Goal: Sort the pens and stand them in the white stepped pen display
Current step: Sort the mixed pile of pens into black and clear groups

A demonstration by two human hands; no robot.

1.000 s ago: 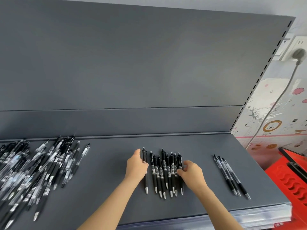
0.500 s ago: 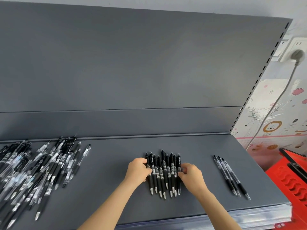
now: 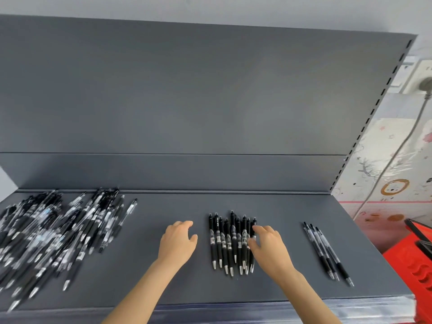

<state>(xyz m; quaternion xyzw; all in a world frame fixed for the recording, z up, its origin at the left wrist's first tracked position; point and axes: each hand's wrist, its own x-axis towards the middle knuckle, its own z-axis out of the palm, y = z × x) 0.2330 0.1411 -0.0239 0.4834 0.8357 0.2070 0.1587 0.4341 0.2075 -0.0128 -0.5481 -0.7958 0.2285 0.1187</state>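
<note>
- Loosely curled and holding nothing, the left hand [image 3: 178,242] hovers just left of the black pen row [image 3: 224,242], apart from it.
- The right hand [image 3: 268,247] lies over the row's right edge, its fingers [image 3: 260,229] stretched out and resting on the outermost pens. Blur hides the fingertips, but it reads as a flat touch, not a pinch.
- The row is a close rank of black click pens lying flat, side by side and touching, with the metal tips toward the person and the ends uneven.
- These pens should be light, stiff and smooth, and round enough to roll at a nudge. I judge the surest hold is around the middle of the barrels, several gathered as one bundle, with the other hand squaring the ends.
- Well to the left of the row sprawls a mixed pen heap [image 3: 53,237], black and clear barrels crossing each other.
- Well to the right of the row lie three clear-barrelled pens [image 3: 327,251], parallel and close together.
- Under the row is a flat dark grey shelf [image 3: 280,286], matte and hard; pens would likely slide on it. Behind the row rises the grey back panel [image 3: 210,101].
- The white stepped pen display is not in view, so the work looks to be at the sorting stage.
- Far right of the row, past the shelf's end, sit a red basket [image 3: 416,265], a wall socket [image 3: 420,76] and a grey cable [image 3: 392,157] hanging over a patterned wall.
</note>
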